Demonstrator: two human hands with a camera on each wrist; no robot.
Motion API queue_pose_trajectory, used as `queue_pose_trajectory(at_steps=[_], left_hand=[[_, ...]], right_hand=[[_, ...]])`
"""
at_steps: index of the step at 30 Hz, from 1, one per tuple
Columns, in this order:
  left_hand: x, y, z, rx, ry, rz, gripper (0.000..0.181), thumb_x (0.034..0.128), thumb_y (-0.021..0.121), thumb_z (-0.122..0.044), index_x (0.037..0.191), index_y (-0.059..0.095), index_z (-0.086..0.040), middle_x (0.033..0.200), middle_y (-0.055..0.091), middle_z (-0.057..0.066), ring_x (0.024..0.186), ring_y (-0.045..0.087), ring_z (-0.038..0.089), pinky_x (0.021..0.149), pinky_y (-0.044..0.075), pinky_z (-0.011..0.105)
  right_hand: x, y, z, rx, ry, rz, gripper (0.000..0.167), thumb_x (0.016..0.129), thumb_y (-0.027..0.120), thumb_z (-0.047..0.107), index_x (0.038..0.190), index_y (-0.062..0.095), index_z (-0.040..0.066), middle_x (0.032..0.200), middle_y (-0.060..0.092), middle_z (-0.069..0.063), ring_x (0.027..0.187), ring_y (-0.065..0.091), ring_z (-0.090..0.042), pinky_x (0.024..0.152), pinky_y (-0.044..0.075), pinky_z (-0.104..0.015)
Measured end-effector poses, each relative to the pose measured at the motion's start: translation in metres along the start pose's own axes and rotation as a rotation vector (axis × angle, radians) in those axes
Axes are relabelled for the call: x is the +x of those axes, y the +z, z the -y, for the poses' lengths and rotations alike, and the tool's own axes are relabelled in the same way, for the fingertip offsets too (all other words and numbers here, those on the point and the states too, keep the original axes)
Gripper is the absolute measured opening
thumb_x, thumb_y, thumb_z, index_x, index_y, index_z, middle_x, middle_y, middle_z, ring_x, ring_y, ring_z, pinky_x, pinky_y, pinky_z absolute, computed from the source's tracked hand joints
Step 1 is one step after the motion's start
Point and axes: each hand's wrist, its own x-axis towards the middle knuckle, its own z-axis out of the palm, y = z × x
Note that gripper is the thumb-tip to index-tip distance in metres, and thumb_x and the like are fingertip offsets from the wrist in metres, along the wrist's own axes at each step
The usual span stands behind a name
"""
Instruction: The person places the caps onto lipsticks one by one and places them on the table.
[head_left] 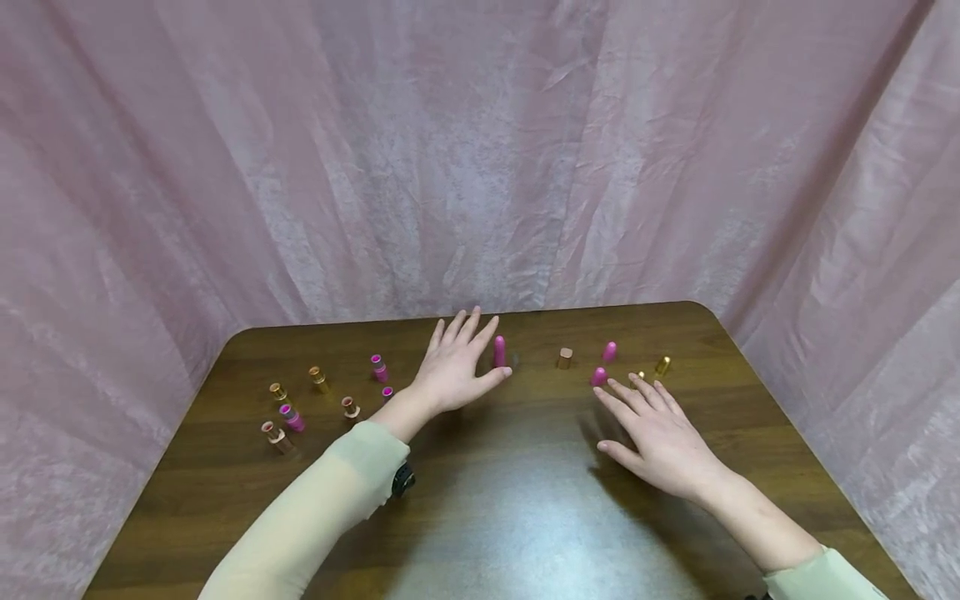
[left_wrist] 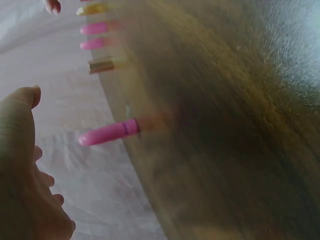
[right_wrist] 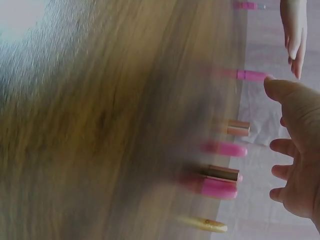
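My left hand is held with its fingers spread, just left of a tall pink tube standing near the table's back edge. The same tube appears beyond the thumb in the left wrist view. Spread fingers also show on my right hand, which is near two pink caps and a gold cap; its fingertips partly hide another small gold piece. A copper cap stands between the hands. In the right wrist view, the fingers hold nothing, beside pink, copper and gold pieces.
On the left of the wooden table stand several open-topped tubes: gold, pink and copper. My left forearm passes close to some of them. A pink curtain hangs behind the table and along its sides.
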Motion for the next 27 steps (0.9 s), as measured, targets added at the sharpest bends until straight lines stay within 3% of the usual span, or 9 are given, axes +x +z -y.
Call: queue_pose_trajectory(at_steps=[9,20,27], left_hand=[[-0.03,-0.011,-0.017,0.116,0.136,0.031,0.091,0.0949,0.037,-0.079,0.166,0.011,-0.028,0.172,0.003,0.006,0.157,0.003,0.029,0.122,0.003,0.059],[-0.085,-0.002,-0.03,0.153,0.207,0.047,0.093,0.0943,0.042,-0.078,0.166,0.015,-0.025,0.171,0.005,0.007,0.157,0.005,0.029,0.122,0.007,0.06],[-0.108,0.003,-0.037,0.181,0.276,0.059,0.095,0.0932,0.047,-0.077,0.166,0.014,-0.025,0.171,0.008,0.008,0.156,0.009,0.029,0.122,0.008,0.059]], right_hand=[[0.0,-0.006,-0.008,0.016,0.023,0.02,0.077,0.096,0.069,0.047,0.158,0.04,0.014,0.158,0.041,-0.017,0.148,0.027,-0.046,0.123,0.005,-0.056],[0.003,-0.001,-0.01,0.012,-0.018,-0.018,0.08,0.092,0.075,0.046,0.157,0.042,0.015,0.157,0.043,-0.016,0.146,0.031,-0.046,0.123,0.006,-0.055],[0.004,-0.002,-0.01,0.008,-0.034,-0.041,0.081,0.089,0.078,0.043,0.156,0.044,0.014,0.155,0.046,-0.016,0.145,0.033,-0.045,0.124,0.005,-0.054]])
